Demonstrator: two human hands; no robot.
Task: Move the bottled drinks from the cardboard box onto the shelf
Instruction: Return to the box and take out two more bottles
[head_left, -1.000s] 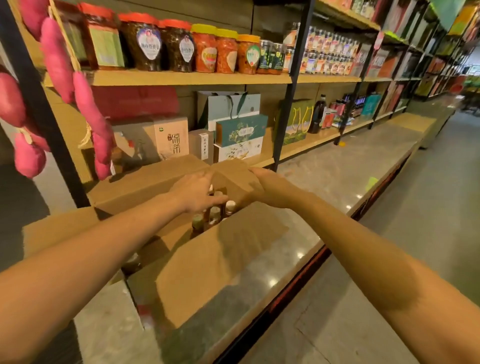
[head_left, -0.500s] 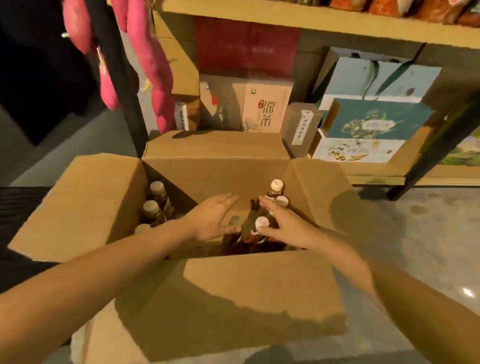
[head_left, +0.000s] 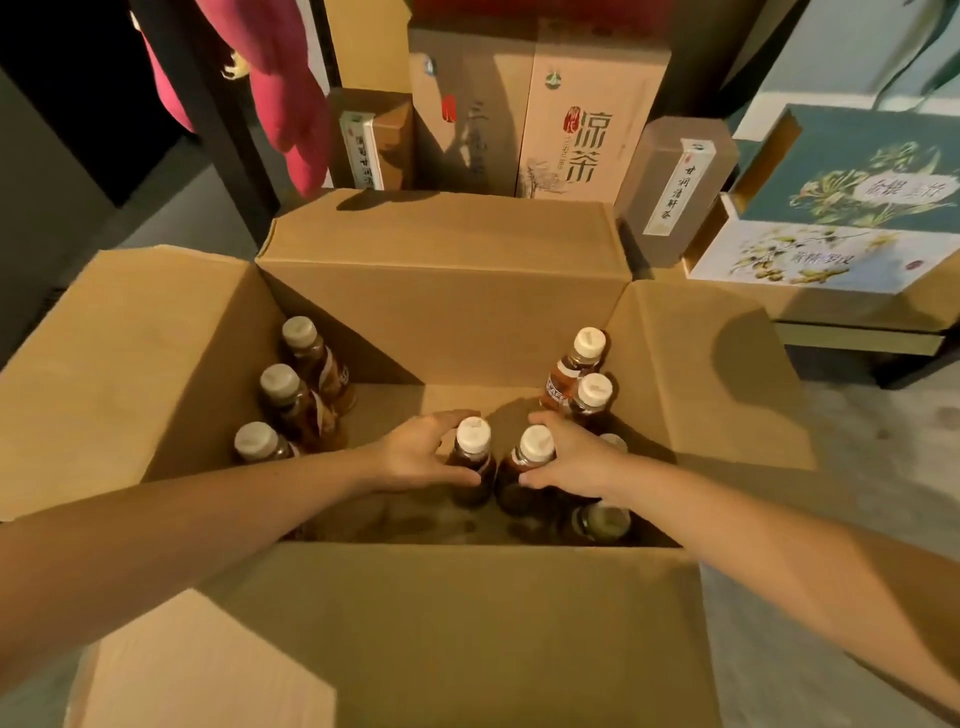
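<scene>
An open cardboard box (head_left: 441, 312) stands in front of me with its flaps spread out. Inside are several brown drink bottles with white caps. My left hand (head_left: 415, 457) grips one bottle (head_left: 471, 457) near the box's middle. Right beside it, my right hand (head_left: 576, 462) grips a second bottle (head_left: 532, 457). Three bottles (head_left: 291, 389) stand along the left wall of the box. Two more bottles (head_left: 582, 374) stand at the far right, and another bottle (head_left: 602, 522) sits under my right wrist. The shelf (head_left: 857, 332) lies beyond the box at the right.
Tea cartons (head_left: 587, 109) and a hexagonal box (head_left: 675, 192) stand just behind the cardboard box. Teal gift boxes (head_left: 852, 208) fill the shelf at the right. A black shelf post (head_left: 218, 114) and hanging pink items (head_left: 296, 104) are at the far left.
My view has dropped from the shelves down into the box. Both hands have reached deeper inside and closed round two neighbouring bottles.
</scene>
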